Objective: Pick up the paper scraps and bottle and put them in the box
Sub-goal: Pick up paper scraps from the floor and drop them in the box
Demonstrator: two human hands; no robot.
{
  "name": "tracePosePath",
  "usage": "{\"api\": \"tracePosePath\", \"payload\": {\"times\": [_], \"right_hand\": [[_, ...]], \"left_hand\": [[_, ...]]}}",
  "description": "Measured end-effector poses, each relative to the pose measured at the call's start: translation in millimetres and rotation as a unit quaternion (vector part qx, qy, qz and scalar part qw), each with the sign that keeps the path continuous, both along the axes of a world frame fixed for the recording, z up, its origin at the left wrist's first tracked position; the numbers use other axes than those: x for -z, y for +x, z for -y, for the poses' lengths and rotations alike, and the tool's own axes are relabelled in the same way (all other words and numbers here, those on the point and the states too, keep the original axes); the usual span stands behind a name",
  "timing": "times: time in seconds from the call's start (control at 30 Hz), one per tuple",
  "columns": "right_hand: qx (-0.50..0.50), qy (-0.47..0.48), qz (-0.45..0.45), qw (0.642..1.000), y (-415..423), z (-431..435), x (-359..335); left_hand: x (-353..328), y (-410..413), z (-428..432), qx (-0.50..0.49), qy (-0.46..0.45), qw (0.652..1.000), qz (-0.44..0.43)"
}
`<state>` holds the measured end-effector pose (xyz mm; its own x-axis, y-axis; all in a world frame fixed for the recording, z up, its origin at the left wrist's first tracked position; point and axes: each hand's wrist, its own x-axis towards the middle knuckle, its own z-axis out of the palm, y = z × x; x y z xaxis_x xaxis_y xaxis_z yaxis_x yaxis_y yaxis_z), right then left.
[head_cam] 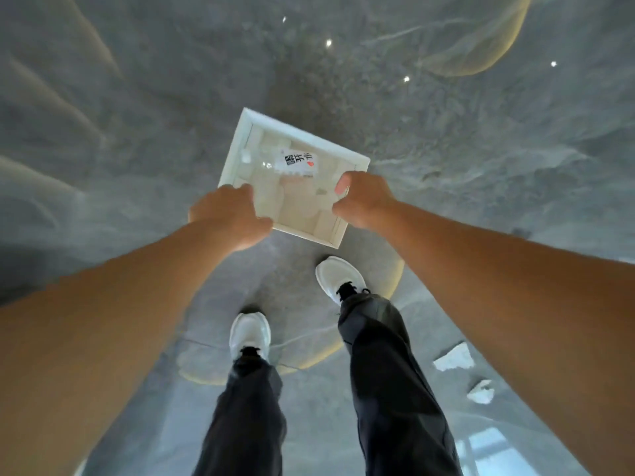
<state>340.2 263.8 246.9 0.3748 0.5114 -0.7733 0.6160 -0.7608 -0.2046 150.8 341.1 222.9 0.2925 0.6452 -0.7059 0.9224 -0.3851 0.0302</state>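
Both hands' fingers (240, 195) clamp box (275, 127) edges | bottle (292, 163) inside | scraps (453, 357) right floor

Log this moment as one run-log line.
left hand: grip on box | right hand: grip on box | bottle: in box | paper scraps: two on floor

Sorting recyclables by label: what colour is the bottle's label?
White with black characters and a small red heart, seen in the head view.

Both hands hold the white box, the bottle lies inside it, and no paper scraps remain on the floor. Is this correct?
Not quite. The head view shows two paper scraps on the floor. The rest holds: left hand and right hand hold the white box, bottle inside.
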Motion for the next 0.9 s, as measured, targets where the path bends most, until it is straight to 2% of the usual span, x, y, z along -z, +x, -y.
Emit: {"api": "tracePosePath", "payload": {"times": [0.1,0.17,0.27,0.4,0.53,0.7,0.9], "right_hand": [[0.041,0.012,0.013,0.999,-23,23,-32],[0.115,0.016,0.018,0.993,-29,67,-56],[0.159,0.01,-0.011,0.987,-53,88,-64],[0.232,-0.006,0.002,0.973,-47,153,-82],[0.304,-0.004,0.008,0.953,-24,239,-96],[0.413,-0.011,0.022,0.91,-5,352,-96],[0.522,-0.019,-0.014,0.853,-12,501,-87]], "left_hand": [[-35,-11,3,0.091,0.009,0.996,-0.009],[-66,3,22,0.176,0.019,0.984,-0.004],[-76,7,25,0.216,0.013,0.976,-0.013],[-86,42,67,0.296,0.014,0.955,-0.01],[-95,101,143,0.367,-0.011,0.93,0.022],[-99,151,267,0.445,-0.042,0.893,0.058],[-95,176,401,0.565,-0.046,0.824,0.008]]}}
